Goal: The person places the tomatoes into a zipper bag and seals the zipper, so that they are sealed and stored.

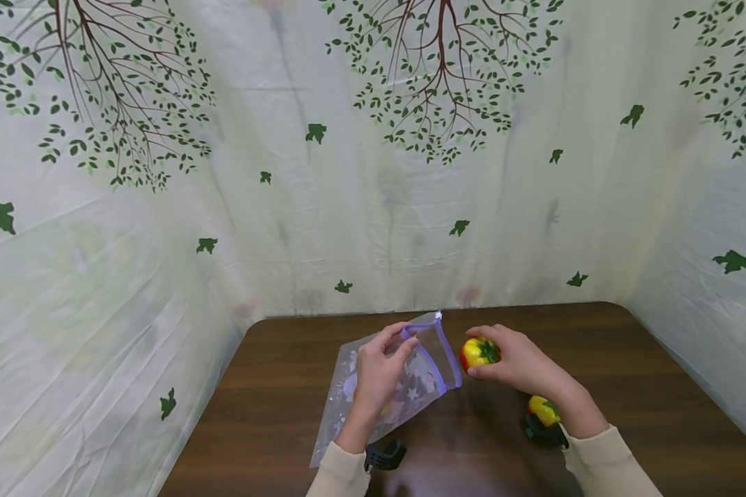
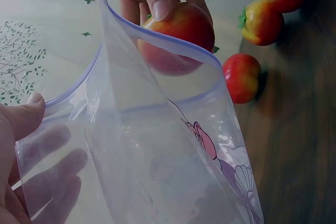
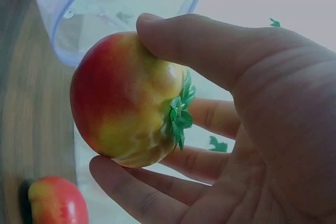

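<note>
Table (image 1: 267, 414) below, bag (image 1: 410, 393) open, fruit (image 1: 477, 353) outside

The clear bag slants over the wood, its purple-edged mouth gaping, so the opening looks done; whether anything lies inside, I cannot tell. The left hand (image 1: 379, 369) pinches the bag near its rim. The right hand (image 1: 514, 355) has thumb and fingers clamped round the red-and-yellow fruit, just beside the mouth, not yet in. Three loose fruits (image 2: 241, 78) also lie outside on the table.

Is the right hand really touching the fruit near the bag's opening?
Touching. The right wrist view shows the right hand gripping the red and yellow fruit, its thumb lying directly on the surface.
</note>
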Motion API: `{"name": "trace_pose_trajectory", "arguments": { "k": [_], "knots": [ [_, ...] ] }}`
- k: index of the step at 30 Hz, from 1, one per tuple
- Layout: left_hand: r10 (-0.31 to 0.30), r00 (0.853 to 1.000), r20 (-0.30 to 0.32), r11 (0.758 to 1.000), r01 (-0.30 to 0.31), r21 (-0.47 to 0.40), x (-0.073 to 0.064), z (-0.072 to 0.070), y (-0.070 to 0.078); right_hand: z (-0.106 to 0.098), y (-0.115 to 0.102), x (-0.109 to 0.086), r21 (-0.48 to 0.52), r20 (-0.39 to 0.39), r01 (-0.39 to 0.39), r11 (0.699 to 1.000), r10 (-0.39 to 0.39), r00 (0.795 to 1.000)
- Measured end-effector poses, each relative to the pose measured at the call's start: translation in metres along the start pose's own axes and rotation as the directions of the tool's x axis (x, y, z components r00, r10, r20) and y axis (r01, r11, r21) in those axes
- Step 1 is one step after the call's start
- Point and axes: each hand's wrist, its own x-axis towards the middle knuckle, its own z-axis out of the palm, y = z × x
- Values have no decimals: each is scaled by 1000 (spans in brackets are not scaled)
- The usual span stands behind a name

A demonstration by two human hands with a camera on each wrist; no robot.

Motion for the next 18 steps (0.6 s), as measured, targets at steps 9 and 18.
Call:
{"name": "trace_pose_trajectory", "arguments": {
  "k": [9, 18],
  "knots": [
    [-20, 1000, 0, 1000, 20, 6, 2, 2, -10, 2, -11, 3, 36, -29, -14, 999, 15, 999],
    [-19, 1000, 7, 1000, 19, 5, 4, 5, -37, 4, -17, 5, 37, -43, -5, 999, 7, 999]
  ]
}}
